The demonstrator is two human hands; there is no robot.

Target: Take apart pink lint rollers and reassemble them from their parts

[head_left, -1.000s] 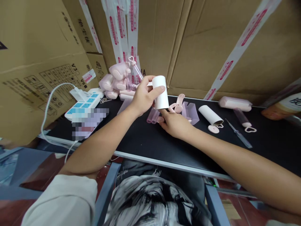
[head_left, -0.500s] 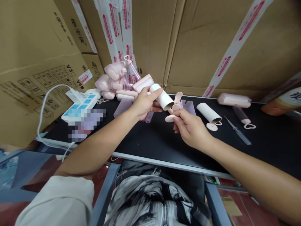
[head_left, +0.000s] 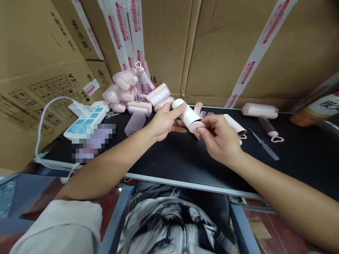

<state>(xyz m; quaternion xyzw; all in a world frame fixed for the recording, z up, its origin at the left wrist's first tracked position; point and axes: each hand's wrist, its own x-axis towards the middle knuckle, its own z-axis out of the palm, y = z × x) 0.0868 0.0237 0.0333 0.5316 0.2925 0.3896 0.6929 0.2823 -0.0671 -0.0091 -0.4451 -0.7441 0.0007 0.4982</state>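
Above the dark table, my left hand (head_left: 165,122) is closed around a white sticky-paper roll (head_left: 186,113), its lower end tilted toward the right. My right hand (head_left: 221,137) pinches a pink plastic lint-roller part with a round cap (head_left: 196,126). That cap sits at the roll's lower open end; whether it is seated inside I cannot tell. Behind my right hand lies a second white roll (head_left: 233,123), partly hidden. A pink arm-like plastic piece (head_left: 197,107) shows just behind the held roll.
Pink lint rollers (head_left: 124,79) are piled at the back left, near a translucent purple cover (head_left: 135,122) and a power strip (head_left: 88,118). To the right lie a screwdriver (head_left: 263,144), a heart-ended clear handle (head_left: 268,126), another roller (head_left: 259,110) and a bottle (head_left: 315,111). Cardboard boxes (head_left: 222,53) stand behind.
My right hand has moved up with the pink part, bringing its round cap to the roll's open end. My left hand still holds the roll. The whole view has shifted slightly.
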